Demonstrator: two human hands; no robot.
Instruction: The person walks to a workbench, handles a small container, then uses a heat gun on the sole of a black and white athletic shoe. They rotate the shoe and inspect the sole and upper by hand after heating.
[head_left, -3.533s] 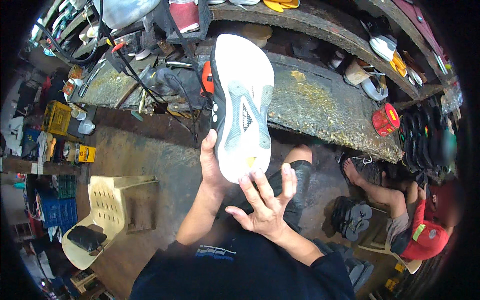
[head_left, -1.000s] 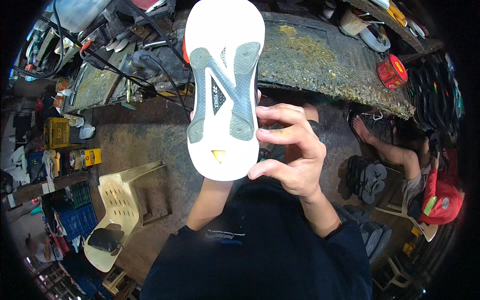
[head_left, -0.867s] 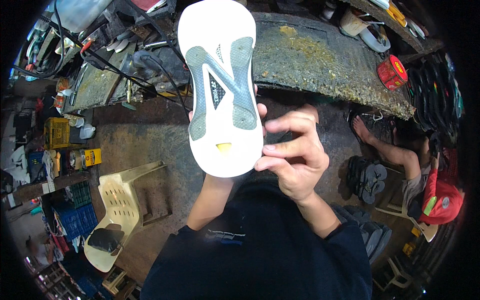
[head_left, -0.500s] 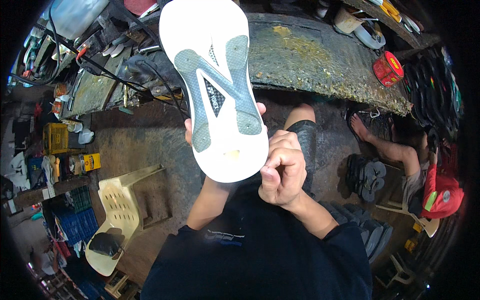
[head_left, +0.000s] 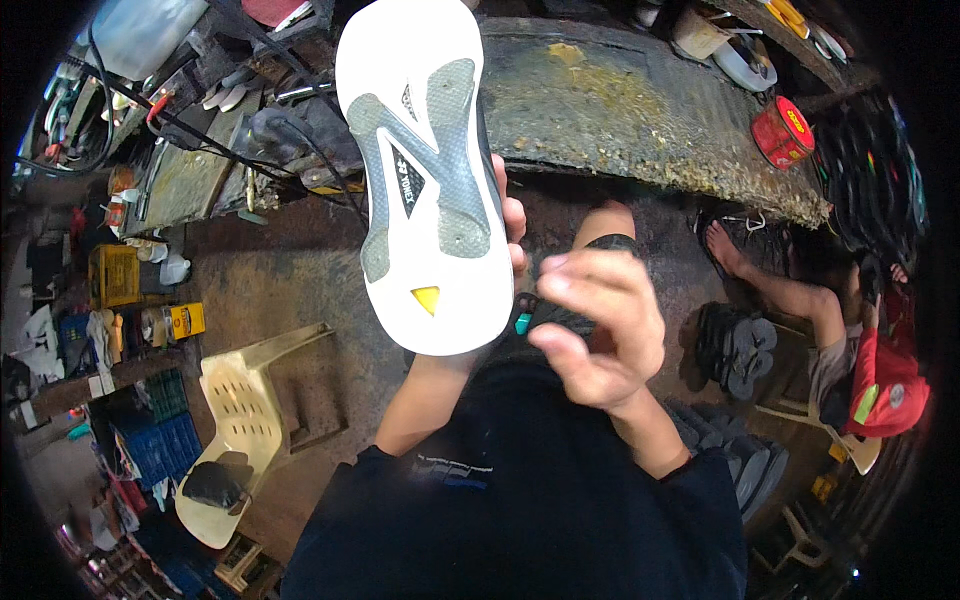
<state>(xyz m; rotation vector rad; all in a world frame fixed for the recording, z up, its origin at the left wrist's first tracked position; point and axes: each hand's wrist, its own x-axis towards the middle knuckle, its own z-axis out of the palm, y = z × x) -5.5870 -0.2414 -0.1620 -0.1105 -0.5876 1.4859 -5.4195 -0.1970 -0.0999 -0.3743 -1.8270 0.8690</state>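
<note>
My left hand (head_left: 508, 222) holds a sports shoe (head_left: 425, 170) up in front of me, sole toward the camera. The sole is white with grey tread patches and a small yellow triangle near the heel. Only my left fingertips show past the sole's right edge. My right hand (head_left: 598, 330) hovers just right of and below the heel, blurred, fingers loosely curled, holding nothing I can see and apart from the shoe.
A stained workbench (head_left: 640, 120) runs across the top, with a red tin (head_left: 782, 132) at its right end. A cream plastic chair (head_left: 240, 420) stands lower left. Another person (head_left: 850, 350) sits at right beside stacked dark soles (head_left: 735, 350). Crates and clutter line the left.
Over 3.5 seconds the shoe has come closer and tilted, toe swinging left. My right hand left the sole's heel edge and moved right, away from it.
</note>
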